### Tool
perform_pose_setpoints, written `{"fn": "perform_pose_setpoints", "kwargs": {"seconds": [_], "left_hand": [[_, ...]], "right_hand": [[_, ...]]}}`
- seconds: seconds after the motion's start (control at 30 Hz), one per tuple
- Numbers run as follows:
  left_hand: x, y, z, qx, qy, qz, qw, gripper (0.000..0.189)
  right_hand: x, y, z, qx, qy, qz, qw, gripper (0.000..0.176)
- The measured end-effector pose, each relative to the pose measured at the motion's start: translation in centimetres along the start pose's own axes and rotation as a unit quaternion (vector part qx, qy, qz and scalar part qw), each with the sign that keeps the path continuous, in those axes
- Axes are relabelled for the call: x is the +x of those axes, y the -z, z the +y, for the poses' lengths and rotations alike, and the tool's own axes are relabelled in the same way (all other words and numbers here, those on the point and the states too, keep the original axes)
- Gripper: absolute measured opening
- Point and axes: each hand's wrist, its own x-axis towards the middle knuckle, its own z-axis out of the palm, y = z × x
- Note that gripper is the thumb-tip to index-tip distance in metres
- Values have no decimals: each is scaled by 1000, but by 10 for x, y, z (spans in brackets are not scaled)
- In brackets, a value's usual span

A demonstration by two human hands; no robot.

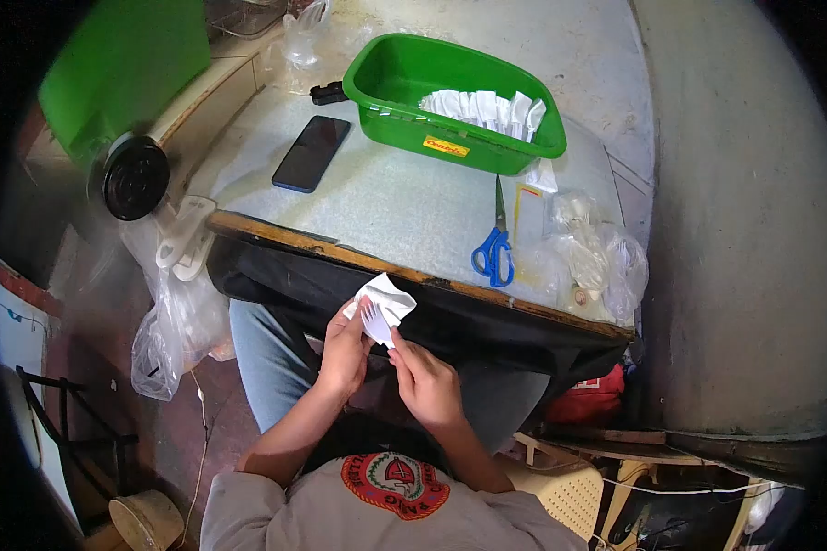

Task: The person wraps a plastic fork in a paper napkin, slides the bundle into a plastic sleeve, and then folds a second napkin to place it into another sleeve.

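Just off the table's near edge (331, 250), the white fork (375, 323) slants between both hands, tines toward the left hand (344, 356), which grips it with white tissue (391, 296), the right hand (428, 381) pinching its lower end.

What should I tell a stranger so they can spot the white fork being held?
Start at the gray table with the green basin. Below the table's wooden edge, the left hand and right hand are close together. The white fork lies against a white napkin there; its tines show and, unlike the white bundles in the basin, it's hand-held.
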Motion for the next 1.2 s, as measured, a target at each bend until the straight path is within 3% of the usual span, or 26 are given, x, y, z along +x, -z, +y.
{"fn": "perform_pose_setpoints", "kwargs": {"seconds": [0.13, 0.6, 0.67, 0.87, 1.2], "left_hand": [[0, -3, 5, 3, 11, -13, 1000, 29], [-7, -15, 29, -59, 120, 0, 991, 32], [-7, -15, 30, -76, 125, -42, 988, 33], [-2, -4, 10, 15, 44, -64, 997, 28], [0, -6, 14, 28, 35, -61, 997, 28]], "right_hand": [[0, 1, 0, 33, -3, -6, 999, 40], [1, -3, -4, -80, -24, 27, 996, 41], [0, -3, -3, -88, -30, 23, 995, 41], [2, -3, -5, -98, -32, 21, 994, 40], [2, -1, -4, -8, -25, 86, 996, 33]]}}
